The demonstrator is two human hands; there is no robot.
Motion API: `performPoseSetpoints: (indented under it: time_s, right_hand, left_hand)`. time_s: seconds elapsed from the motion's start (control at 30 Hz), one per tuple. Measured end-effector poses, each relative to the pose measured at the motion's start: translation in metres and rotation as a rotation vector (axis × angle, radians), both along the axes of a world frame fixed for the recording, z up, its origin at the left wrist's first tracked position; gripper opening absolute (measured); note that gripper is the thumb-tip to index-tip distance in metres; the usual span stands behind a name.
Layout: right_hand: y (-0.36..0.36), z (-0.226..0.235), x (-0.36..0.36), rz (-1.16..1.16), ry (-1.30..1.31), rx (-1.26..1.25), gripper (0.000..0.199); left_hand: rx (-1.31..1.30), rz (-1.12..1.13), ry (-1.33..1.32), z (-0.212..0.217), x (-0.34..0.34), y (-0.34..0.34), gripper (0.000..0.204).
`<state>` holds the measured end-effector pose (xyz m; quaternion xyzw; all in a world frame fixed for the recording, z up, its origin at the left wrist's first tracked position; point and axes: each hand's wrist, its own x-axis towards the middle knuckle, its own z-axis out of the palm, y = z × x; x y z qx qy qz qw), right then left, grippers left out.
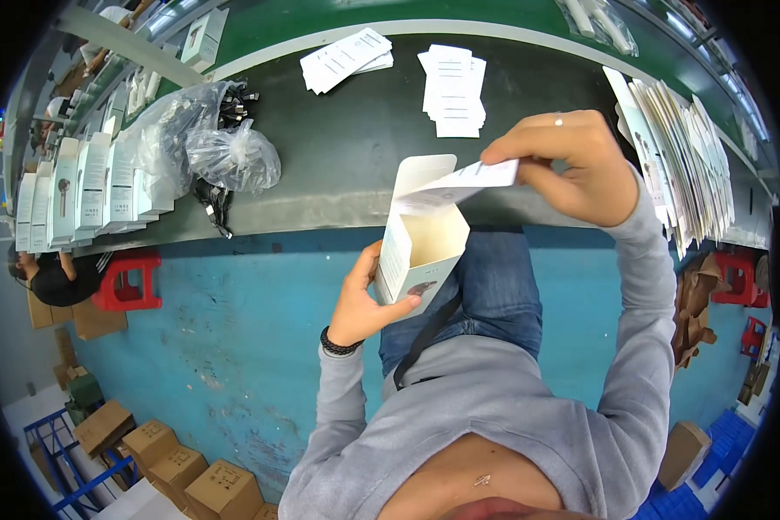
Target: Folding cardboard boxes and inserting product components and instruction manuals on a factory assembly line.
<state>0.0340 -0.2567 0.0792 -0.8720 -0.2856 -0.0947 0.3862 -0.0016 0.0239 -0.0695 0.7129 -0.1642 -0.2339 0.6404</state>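
My left hand is wrapped round a small white carton, holding it above my lap with its top open and a flap standing up at the back. The inside of the carton looks bare cardboard where I can see it. Between thumb and fingers, my right hand pinches a folded white paper leaflet. The leaflet's far end lies over the carton's opening, against the raised flap. Two piles of similar leaflets, a left pile and a right pile, rest on the dark tabletop.
Flattened cartons stand in a row at the table's right end. At the left are upright white boxes, plastic bags and black cables. A person and a red stool are beyond; brown boxes sit on the floor.
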Motion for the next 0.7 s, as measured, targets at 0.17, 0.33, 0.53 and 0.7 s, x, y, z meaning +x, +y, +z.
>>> performPoseSetpoints:
  time_s: [0.17,0.33,0.53,0.7]
  right_hand:
    - [0.016,-0.007,0.017,0.131,-0.02,-0.074,0.025]
    - [0.049,-0.026,0.035,0.324,-0.048,-0.138,0.023]
    - [0.127,-0.045,0.068,0.294,-0.114,0.054,0.029]
    - [0.255,-0.106,0.112,0.219,-0.214,-0.073,0.033]
  left_hand:
    - [-0.022,0.031,0.016,0.001,-0.002,0.008,0.074]
    - [-0.05,0.071,0.051,-0.004,-0.011,0.026,0.075]
    - [-0.205,0.248,0.134,-0.022,-0.048,0.068,0.075]
    - [-0.152,0.491,0.113,-0.041,-0.081,0.109,0.071]
